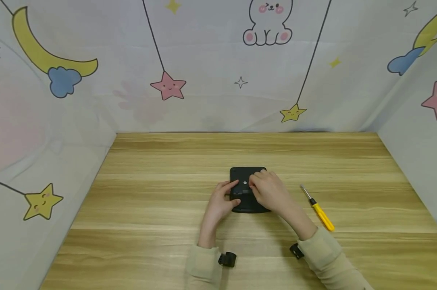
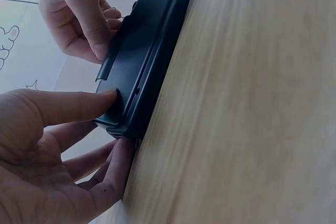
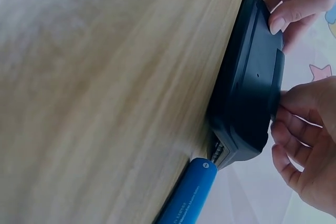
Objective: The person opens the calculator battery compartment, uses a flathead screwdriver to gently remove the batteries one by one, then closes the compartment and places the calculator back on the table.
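A flat black device like a calculator (image 1: 250, 205) lies back side up on the table. My left hand (image 1: 221, 201) grips its left edge, the thumb on the back face and fingers along the side, as the left wrist view shows. A raised black cover (image 2: 107, 64) stands out from the back. At this cover my right hand (image 1: 271, 191) has its fingers curled, thumb and fingertips pinching around its edge; the exact contact is partly hidden. A small round pale spot (image 1: 245, 183) shows on the back between the hands.
To the right of the device lies a screwdriver (image 1: 318, 211) with a yellow handle, its tip pointing away. A blue cylinder with small print (image 3: 191, 190) is close to the device's edge in the right wrist view. A patterned cloth (image 1: 211, 108) hangs behind the wooden table (image 1: 149, 225).
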A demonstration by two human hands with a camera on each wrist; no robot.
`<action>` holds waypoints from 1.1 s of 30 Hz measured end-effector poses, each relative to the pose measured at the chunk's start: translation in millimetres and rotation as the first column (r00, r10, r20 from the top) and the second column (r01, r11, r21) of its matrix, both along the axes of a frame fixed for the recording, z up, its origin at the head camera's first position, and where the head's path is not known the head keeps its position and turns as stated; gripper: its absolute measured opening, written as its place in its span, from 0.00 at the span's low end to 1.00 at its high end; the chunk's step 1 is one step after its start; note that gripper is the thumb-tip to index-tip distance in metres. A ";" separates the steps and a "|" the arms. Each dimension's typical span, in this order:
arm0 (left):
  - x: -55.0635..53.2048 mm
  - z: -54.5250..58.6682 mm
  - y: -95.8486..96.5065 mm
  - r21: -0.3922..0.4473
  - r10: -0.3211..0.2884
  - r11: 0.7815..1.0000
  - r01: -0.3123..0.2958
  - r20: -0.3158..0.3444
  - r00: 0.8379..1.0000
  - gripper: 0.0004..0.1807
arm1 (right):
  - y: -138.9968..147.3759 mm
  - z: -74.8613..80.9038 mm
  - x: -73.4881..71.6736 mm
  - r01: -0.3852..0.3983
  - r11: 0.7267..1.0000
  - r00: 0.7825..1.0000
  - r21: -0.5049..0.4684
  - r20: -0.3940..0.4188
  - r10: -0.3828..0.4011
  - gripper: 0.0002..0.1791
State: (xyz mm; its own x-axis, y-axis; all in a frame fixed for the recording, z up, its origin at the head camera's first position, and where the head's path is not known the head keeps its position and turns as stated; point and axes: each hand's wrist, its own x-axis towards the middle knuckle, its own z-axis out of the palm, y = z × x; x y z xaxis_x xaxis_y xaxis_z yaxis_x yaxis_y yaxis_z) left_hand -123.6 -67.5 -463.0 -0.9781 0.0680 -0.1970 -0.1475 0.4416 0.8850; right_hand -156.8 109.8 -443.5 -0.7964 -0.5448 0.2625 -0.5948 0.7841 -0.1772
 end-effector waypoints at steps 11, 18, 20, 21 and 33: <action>0.1 0.5 0.1 -0.004 -0.008 1.000 0.008 -0.008 1.000 0.31 | 2.5 0.3 5.7 -0.020 1.000 1.000 0.016 -0.005 0.021 0.05; -0.2 0.6 -0.1 -0.011 -0.005 1.000 0.005 -0.010 1.000 0.31 | 3.7 3.0 11.0 -0.015 0.999 0.999 0.035 0.042 0.013 0.09; -0.3 0.4 -0.1 -0.011 0.000 1.000 -0.001 -0.007 1.000 0.31 | 3.6 3.4 12.1 -0.015 0.999 0.999 0.036 0.048 0.013 0.10; -0.3 0.5 -0.1 -0.012 0.003 1.000 -0.003 -0.005 1.000 0.31 | 3.4 3.7 12.7 -0.014 0.999 0.999 0.034 0.049 0.013 0.09; -0.4 0.2 0.1 -0.015 0.000 1.000 0.000 -0.008 1.000 0.31 | 4.5 3.4 14.0 -0.010 0.999 1.000 0.036 0.020 0.009 0.08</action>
State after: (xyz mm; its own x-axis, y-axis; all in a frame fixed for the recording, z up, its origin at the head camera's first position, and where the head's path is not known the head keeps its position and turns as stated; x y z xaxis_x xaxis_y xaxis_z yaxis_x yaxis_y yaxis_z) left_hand -124.0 -67.4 -462.8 -0.9796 0.0653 -0.1903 -0.1405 0.4552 0.8793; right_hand -142.8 114.3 -440.2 -0.7959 -0.5613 0.2268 -0.5991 0.7844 -0.1608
